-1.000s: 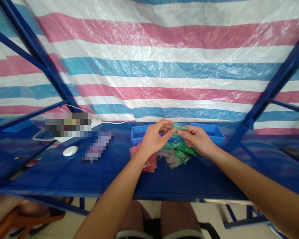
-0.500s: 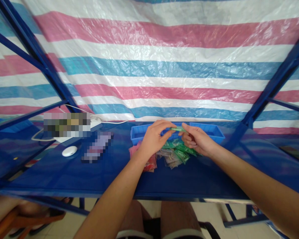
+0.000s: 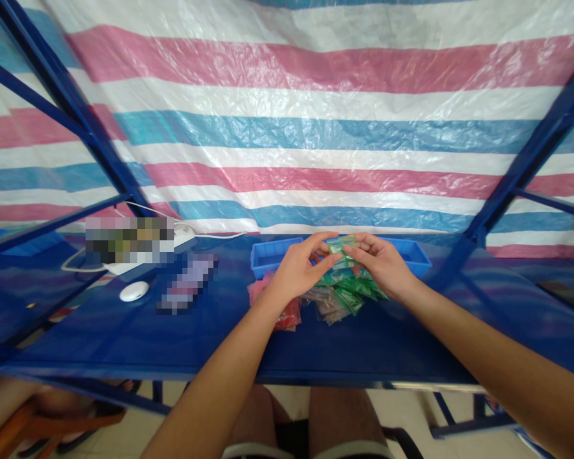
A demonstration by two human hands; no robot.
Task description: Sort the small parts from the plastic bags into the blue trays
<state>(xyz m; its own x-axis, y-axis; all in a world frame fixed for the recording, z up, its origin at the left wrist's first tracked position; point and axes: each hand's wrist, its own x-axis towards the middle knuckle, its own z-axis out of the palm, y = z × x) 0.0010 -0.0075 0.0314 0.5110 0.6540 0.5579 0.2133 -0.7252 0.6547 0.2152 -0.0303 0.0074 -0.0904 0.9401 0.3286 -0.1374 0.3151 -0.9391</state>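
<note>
Between my two hands is a small green plastic bag (image 3: 343, 245), its face turned up. My left hand (image 3: 301, 264) pinches its left side, while my right hand (image 3: 380, 260) grips the right side with the thumb on top. Below them on the table lie loose heaps of small bags: green bags (image 3: 356, 294) to the right, clear bags (image 3: 329, 305) in the middle and red bags (image 3: 289, 315) under my left wrist. Behind the hands stand blue plastic bins, a left bin (image 3: 268, 255) and a right bin (image 3: 418, 256), partly hidden by my fingers.
The blue table (image 3: 210, 347) runs across the view. At its left are a white oval case (image 3: 134, 291), a blurred-out phone-shaped object (image 3: 186, 284) and a white power strip (image 3: 172, 248) with cables. Blue frame posts (image 3: 507, 166) and a striped plastic sheet (image 3: 316, 134) stand behind.
The green bag has turned from nearly edge-on to flatter, showing its face. My right hand's fingers have moved from curled beneath to behind the bag.
</note>
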